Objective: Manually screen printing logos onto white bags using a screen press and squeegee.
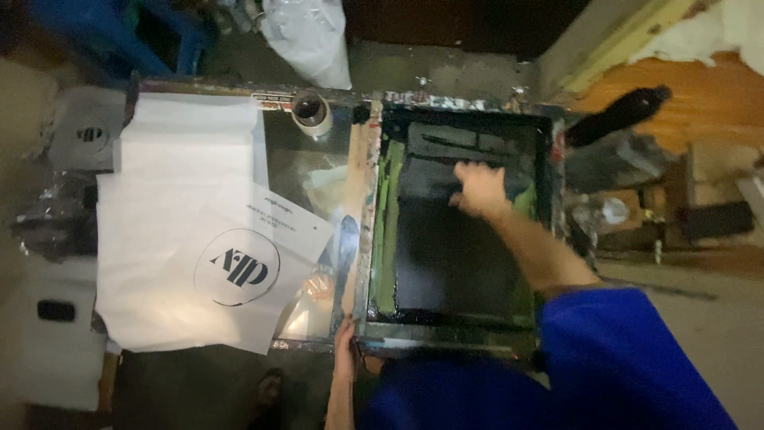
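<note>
Screen-printing frame [465, 119] lies flat on the bench, right of centre, dark mesh inside, green tape strips down its left inner edge. Right hand [480, 189] is down on the mesh in the upper part of the frame, knuckles up, blurred; fingers look curled together but whether they clamp a rag or tool, cannot tell. A dark bar-shaped thing, maybe a squeegee [454, 142], lies across the mesh just above that hand. Left hand [344, 344] sits at the frame's near left corner, fingers wrapped on the wooden edge, steadying it.

Step in hand, by my read: working the mesh surface, wiping or spreading, with the frame pinned by the other hand. Next move likely calls for steady pressure across the mesh while the corner grip holds the frame from sliding.

Containers: the frame acts as a shallow tray, holding dark ink or residue plus the bar. Nothing else clearly holds contents.

Around: tape roll [310, 111] upright just beyond the frame's far left corner; white paper sheets [171, 231] spread left, one with a round black logo print [237, 267]; white plastic bag [306, 36] beyond the bench.
</note>
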